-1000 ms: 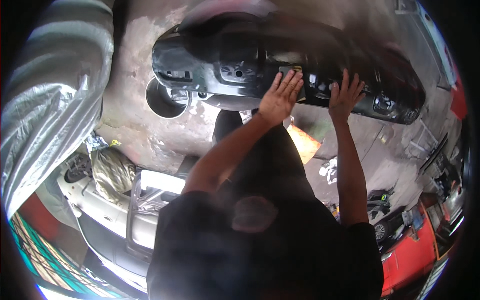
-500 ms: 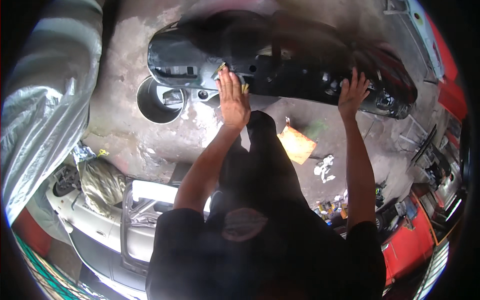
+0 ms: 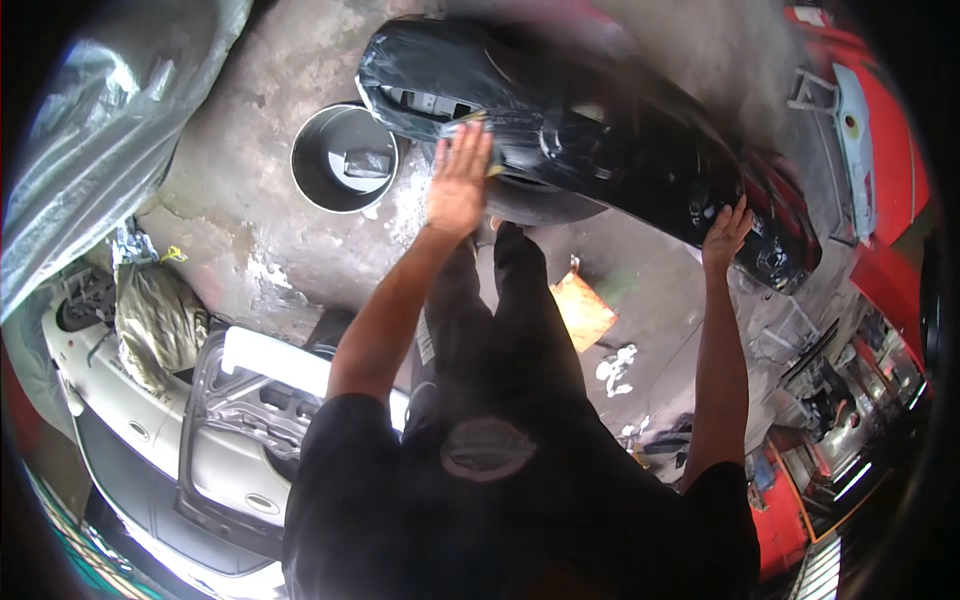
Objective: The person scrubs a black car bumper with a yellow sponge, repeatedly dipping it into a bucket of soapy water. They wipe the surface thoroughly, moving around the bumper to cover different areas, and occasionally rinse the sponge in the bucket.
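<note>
A long black car bumper (image 3: 640, 150) slants across the far side, its surface streaked pale toward the left end. Part of a dark tyre (image 3: 545, 203) shows beneath it. My left hand (image 3: 458, 185) lies over a yellow-edged pad (image 3: 496, 170), pressing it against the bumper's near side beside a slot-like opening. Most of that pad is hidden under the palm and fingers. Toward the bumper's right end, my right hand (image 3: 728, 238) has its fingers bent over the near edge, holding it.
A round bucket (image 3: 300, 165) containing water and a dark block stands left of the bumper. An orange sheet (image 3: 583, 312) and white scraps (image 3: 615, 370) lie on the floor. Car panels (image 3: 230, 450) and a stuffed bag (image 3: 155, 320) are at lower left; silver sheeting (image 3: 120, 130) hangs above them.
The view has swung, and the bumper now slants down to the right, covering less of the bucket. My right hand's spread fingers have come together at its edge. The left hand keeps the pad.
</note>
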`<action>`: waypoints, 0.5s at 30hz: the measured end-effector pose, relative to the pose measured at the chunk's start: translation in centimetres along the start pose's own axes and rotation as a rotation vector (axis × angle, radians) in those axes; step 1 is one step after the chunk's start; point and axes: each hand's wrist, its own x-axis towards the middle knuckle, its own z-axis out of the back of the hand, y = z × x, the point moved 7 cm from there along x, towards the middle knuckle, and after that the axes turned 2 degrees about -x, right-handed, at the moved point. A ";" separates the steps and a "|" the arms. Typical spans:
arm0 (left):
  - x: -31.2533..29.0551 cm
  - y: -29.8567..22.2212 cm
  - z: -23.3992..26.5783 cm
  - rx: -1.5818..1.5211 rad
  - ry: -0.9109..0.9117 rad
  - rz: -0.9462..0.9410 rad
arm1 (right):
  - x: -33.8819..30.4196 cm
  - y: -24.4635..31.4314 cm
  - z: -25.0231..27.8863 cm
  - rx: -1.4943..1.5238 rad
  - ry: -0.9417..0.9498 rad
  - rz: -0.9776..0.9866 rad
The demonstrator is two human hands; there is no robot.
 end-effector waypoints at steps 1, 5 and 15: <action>0.1 0.7 0.7 -0.024 -0.020 -0.010 | 0.0 0.3 -0.4 0.000 -0.015 -0.032; 0.0 -2.2 0.9 -0.204 -0.287 0.202 | 0.3 1.7 -1.0 -0.028 -0.005 0.033; 0.6 9.1 0.5 -0.109 -0.238 0.373 | -0.4 0.2 -1.9 -0.113 0.074 0.068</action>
